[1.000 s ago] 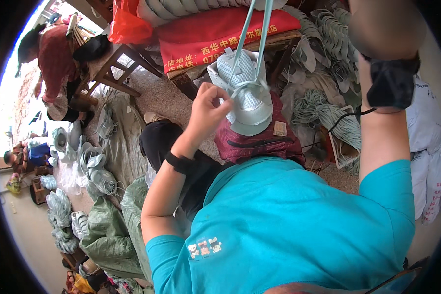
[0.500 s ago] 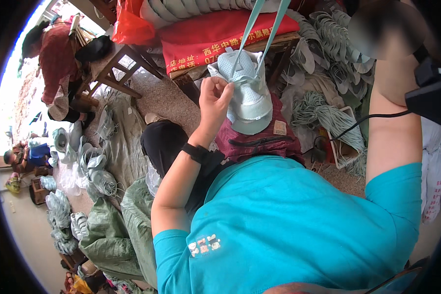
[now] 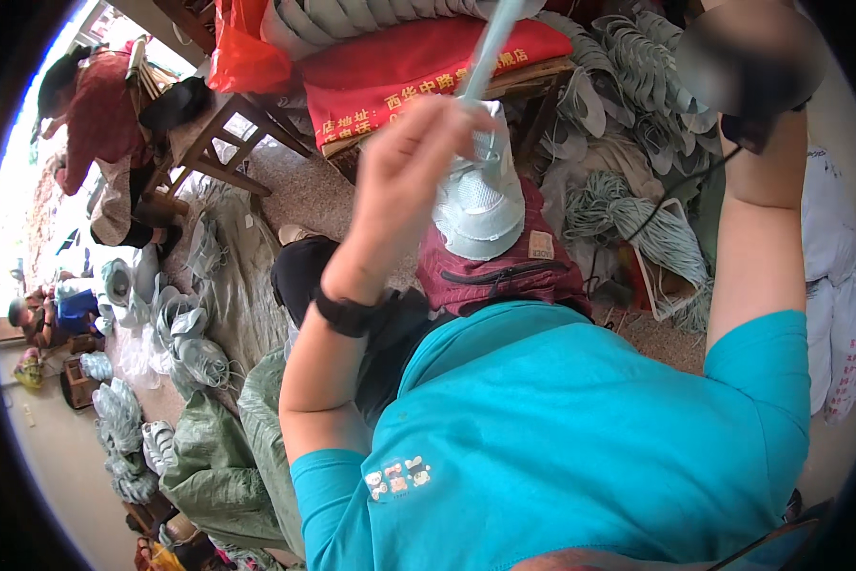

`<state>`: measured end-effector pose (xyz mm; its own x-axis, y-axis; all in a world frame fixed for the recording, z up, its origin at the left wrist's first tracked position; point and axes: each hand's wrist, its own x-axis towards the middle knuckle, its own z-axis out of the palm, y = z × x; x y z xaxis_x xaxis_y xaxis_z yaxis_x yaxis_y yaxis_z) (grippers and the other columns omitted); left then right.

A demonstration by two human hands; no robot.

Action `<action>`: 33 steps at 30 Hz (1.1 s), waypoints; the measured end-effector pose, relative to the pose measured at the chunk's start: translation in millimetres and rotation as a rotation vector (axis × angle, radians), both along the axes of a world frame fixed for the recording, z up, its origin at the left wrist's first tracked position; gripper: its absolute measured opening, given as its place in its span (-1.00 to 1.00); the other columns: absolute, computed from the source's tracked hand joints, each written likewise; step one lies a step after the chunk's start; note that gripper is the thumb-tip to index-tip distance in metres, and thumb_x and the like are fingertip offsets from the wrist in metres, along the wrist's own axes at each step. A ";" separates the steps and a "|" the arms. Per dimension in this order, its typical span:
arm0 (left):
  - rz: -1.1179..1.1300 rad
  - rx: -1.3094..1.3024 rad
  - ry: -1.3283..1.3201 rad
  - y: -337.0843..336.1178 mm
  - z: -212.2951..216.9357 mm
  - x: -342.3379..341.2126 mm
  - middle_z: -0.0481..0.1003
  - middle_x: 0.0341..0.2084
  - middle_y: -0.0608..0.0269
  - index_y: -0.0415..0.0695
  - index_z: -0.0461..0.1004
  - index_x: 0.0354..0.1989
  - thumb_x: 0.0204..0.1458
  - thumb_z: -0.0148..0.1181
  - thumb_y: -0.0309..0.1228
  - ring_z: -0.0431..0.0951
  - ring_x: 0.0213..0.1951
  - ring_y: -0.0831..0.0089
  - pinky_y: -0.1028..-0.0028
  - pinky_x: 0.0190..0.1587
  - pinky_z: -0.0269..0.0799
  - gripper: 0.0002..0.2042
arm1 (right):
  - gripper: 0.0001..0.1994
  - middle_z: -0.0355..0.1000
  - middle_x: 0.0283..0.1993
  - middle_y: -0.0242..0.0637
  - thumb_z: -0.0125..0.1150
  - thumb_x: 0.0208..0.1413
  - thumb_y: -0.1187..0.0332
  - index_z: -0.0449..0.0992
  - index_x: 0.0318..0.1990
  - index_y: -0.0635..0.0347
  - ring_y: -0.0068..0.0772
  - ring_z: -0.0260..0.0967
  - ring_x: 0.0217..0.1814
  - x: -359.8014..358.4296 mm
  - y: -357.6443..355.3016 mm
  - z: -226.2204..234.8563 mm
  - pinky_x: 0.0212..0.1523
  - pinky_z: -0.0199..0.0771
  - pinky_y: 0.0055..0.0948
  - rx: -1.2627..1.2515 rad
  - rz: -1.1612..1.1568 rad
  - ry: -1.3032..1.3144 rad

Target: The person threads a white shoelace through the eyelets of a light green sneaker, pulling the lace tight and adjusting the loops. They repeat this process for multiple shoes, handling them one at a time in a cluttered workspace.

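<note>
A pale grey-white mesh sneaker (image 3: 480, 205) rests in front of me, toe toward my body, against the burgundy cloth (image 3: 504, 281) over my lap. My left hand (image 3: 409, 162) is over the shoe's left upper side, smeared by motion, its fingers closed at the pale green shoelace (image 3: 492, 48). The lace rises taut from those fingers past the top edge of the view. The shoe's tongue and eyelets are largely hidden behind this hand. My right hand (image 3: 753, 62) is raised at the upper right, covered by a blurred patch, so its fingers cannot be made out.
Beyond the shoe, a red printed cloth (image 3: 418, 71) covers a wooden bench. Bundled pale laces (image 3: 623, 214) hang over a box at the right, with a black cable above. Stacked shoe parts (image 3: 637, 76) lie behind. At left are a wooden stool (image 3: 223, 143), green sacks (image 3: 214, 466) and a seated person (image 3: 109, 124).
My left hand has moved up across the shoe, from pinching at the eyelets to the base of the rising lace. The two lace strands now show as one band. My right forearm has shifted slightly.
</note>
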<state>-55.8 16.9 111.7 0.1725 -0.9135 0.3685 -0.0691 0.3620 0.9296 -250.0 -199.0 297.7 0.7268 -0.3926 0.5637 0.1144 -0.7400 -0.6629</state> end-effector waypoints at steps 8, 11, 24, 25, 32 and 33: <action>0.017 -0.205 0.891 17.5 -20.8 112.8 0.30 -0.48 0.38 -0.17 0.37 -0.24 0.29 -0.09 -0.37 0.35 -0.33 0.51 0.40 -0.09 0.35 -0.85 | -0.90 0.37 -0.48 -0.29 0.14 0.08 0.45 0.38 -0.44 0.21 -0.38 0.33 -0.48 49.4 33.3 -131.0 -0.43 0.34 -0.39 0.010 0.242 0.349; 0.039 -0.157 0.885 12.8 -38.7 123.7 0.28 -0.50 0.40 -0.16 0.36 -0.24 0.29 -0.09 -0.34 0.28 -0.38 0.53 0.45 -0.18 0.30 -0.83 | -0.90 0.38 -0.47 -0.27 0.15 0.07 0.45 0.38 -0.45 0.22 -0.36 0.34 -0.47 50.0 49.3 -216.8 -0.42 0.36 -0.38 -0.004 0.198 0.400; 0.300 0.002 0.854 63.5 -82.7 150.8 0.29 -0.50 0.42 -0.24 0.43 -0.16 0.31 -0.10 -0.32 0.26 -0.43 0.58 0.50 -0.24 0.26 -0.76 | -0.79 0.42 -0.39 -0.18 0.28 0.01 0.39 0.43 -0.23 0.22 -0.26 0.41 -0.45 42.7 73.9 -263.6 -0.41 0.40 -0.34 -0.105 -0.043 0.465; 0.309 0.007 0.847 62.5 -83.6 148.4 0.30 -0.50 0.42 -0.24 0.44 -0.16 0.31 -0.10 -0.32 0.26 -0.43 0.58 0.50 -0.24 0.26 -0.75 | -0.79 0.42 -0.39 -0.18 0.28 0.01 0.40 0.43 -0.22 0.22 -0.26 0.42 -0.44 44.7 73.4 -260.1 -0.40 0.41 -0.35 -0.068 -0.052 0.523; 0.440 0.057 0.850 65.7 -76.0 140.9 0.27 -0.57 0.42 -0.26 0.44 -0.16 0.30 -0.09 -0.35 0.24 -0.51 0.59 0.52 -0.34 0.25 -0.77 | -0.84 0.38 -0.41 -0.19 0.24 0.00 0.45 0.42 -0.26 0.17 -0.19 0.44 -0.38 46.7 65.7 -268.7 -0.38 0.42 -0.35 -0.670 -0.073 0.188; 0.418 0.036 0.856 71.2 -77.8 147.7 0.23 -0.59 0.43 -0.27 0.42 -0.16 0.30 -0.09 -0.36 0.20 -0.53 0.60 0.54 -0.39 0.20 -0.78 | -0.85 0.37 -0.42 -0.20 0.23 -0.01 0.46 0.42 -0.26 0.16 -0.19 0.44 -0.38 43.1 60.8 -272.8 -0.38 0.42 -0.34 -0.672 -0.045 0.175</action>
